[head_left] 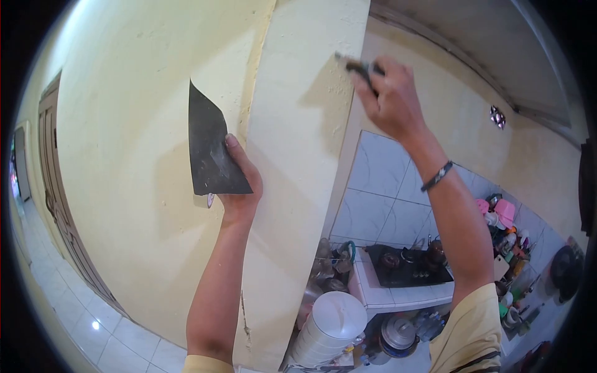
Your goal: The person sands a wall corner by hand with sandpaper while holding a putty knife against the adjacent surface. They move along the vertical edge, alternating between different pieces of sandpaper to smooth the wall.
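My left hand [247,177] grips a dark grey, flat sheet [211,146] with a pointed upper corner and pale smears low on its face. The thumb lies over its right edge, while the other fingers are hidden behind it. Raised higher on the right, my right hand [395,93] is closed around a putty knife [357,64] with a dark handle. Motion blurs it, and its blade points left towards the cream wall column [305,81]. Whether the blade touches the column cannot be made out. Small rough, chipped spots show on the paint near the column's right edge.
Beyond the column, a black stove [407,264] sits on a tiled counter [373,289]. Below stand a stack of white tubs [336,317] and a metal pot [398,336]. Kitchenware [513,248] crowds the right wall. At far left is a brown door [59,186].
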Available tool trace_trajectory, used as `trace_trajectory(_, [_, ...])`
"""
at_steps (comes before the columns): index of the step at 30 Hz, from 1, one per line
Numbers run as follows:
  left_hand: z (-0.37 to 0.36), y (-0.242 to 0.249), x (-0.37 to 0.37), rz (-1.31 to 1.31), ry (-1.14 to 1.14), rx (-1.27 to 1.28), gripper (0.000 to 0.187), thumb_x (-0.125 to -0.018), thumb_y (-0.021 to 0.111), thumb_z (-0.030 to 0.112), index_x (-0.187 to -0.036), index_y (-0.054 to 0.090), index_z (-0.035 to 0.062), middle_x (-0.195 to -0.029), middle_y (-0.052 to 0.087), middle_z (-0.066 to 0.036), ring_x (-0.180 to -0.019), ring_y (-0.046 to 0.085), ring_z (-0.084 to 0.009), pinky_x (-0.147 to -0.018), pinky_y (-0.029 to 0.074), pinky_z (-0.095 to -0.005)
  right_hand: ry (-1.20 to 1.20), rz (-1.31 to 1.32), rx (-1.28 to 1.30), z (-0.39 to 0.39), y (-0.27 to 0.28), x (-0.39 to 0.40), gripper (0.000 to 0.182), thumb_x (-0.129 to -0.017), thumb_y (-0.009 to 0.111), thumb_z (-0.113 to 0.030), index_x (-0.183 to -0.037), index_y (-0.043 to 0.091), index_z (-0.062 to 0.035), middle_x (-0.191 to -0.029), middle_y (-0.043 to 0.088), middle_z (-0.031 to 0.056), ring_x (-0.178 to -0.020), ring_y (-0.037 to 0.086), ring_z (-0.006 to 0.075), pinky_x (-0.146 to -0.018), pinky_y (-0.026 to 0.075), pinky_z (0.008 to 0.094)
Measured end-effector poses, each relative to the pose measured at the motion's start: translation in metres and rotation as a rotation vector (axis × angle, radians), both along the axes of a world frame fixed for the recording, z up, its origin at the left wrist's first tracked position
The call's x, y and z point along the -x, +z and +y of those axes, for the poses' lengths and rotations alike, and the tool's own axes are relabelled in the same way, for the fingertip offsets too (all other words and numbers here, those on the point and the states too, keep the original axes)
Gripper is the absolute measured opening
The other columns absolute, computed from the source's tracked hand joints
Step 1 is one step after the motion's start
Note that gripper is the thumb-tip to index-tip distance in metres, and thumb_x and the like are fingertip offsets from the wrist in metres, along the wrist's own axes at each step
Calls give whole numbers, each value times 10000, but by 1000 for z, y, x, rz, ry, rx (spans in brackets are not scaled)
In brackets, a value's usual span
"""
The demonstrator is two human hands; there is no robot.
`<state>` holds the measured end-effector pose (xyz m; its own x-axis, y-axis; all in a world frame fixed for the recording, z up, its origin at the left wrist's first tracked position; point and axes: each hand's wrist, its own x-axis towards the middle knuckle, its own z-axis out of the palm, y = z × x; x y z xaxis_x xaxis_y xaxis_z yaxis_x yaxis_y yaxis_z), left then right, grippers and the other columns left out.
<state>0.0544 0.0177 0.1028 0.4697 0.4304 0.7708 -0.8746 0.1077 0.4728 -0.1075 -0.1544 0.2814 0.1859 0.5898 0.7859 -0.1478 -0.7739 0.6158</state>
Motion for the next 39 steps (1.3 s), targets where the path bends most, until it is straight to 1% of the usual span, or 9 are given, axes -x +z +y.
trace_trajectory(4, [1, 0, -1, 18, 39, -15, 556, -1117, 417, 383, -1358, 511, -110, -1406, 536, -266, -1307, 508, -367, -1107, 371, -450, -18, -12, 36, -6, -20, 5, 265, -969, 636, -291, -926, 784, -75, -942, 623, 109, -963, 598, 262, -875, 381, 425])
trace_trajectory(10, [-3, 2, -1, -8, 89, 49, 463, -1109, 431, 299, -1286, 556, -110, -1317, 586, -275, -1227, 549, -404, -1043, 416, -459, -32, -71, -65, 6, 34, -10, 344, -985, 605, -337, -872, 775, -60, -998, 655, 111, -995, 612, 268, -895, 378, 442])
trace_trajectory(15, [-7, 2, -2, 29, 84, 67, 506, -1115, 402, 337, -1315, 532, -109, -1371, 547, -278, -1269, 513, -410, -1074, 381, -476, 51, -84, -83, 2, -31, -5, 249, -952, 656, -287, -934, 800, -84, -906, 595, 81, -963, 588, 244, -884, 376, 423])
trace_trajectory(18, [0, 1, 1, 106, 20, -51, 645, -1119, 350, 459, -1428, 451, -97, -1493, 465, -267, -1385, 440, -390, -1160, 318, -461, -54, -113, -27, 4, -16, -6, 243, -953, 652, -285, -1007, 808, -108, -910, 590, 72, -977, 578, 232, -876, 375, 428])
trace_trajectory(21, [1, 1, 0, 119, 3, -64, 646, -1116, 355, 465, -1419, 461, -95, -1488, 470, -270, -1383, 439, -398, -1162, 308, -465, -76, -153, -51, 10, 10, -16, 263, -960, 646, -287, -1095, 804, -126, -903, 576, 60, -961, 569, 225, -864, 369, 427])
trace_trajectory(26, [1, 1, 2, 142, 59, -99, 636, -1113, 372, 457, -1405, 476, -98, -1471, 484, -274, -1365, 456, -397, -1147, 328, -463, -48, -136, -186, 14, -40, -12, 275, -971, 631, -288, -1132, 798, -139, -911, 569, 53, -963, 562, 217, -865, 371, 445])
trace_trajectory(30, [3, 2, 6, 123, 5, -79, 628, -1112, 378, 450, -1398, 483, -100, -1464, 490, -278, -1361, 458, -400, -1140, 335, -463, -88, -214, -166, 20, -22, -22, 280, -971, 628, -286, -1155, 791, -150, -919, 558, 50, -951, 550, 211, -854, 373, 450])
trace_trajectory(33, [-2, 4, 3, 56, 72, 5, 541, -1111, 364, 385, -1246, 585, -91, -1295, 603, -269, -1210, 549, -428, -1028, 407, -479, -75, -326, -156, 28, -10, -34, 293, -973, 620, -284, -1173, 781, -143, -912, 549, 54, -933, 541, 218, -843, 368, 442])
trace_trajectory(39, [-6, 1, -6, 72, 180, -18, 519, -1110, 391, 380, -1239, 587, -83, -1270, 621, -253, -1194, 566, -410, -1000, 428, -468, -91, -321, -292, 36, -43, -34, 266, -973, 622, -280, -1065, 784, -89, -937, 553, 74, -972, 559, 230, -862, 370, 463])
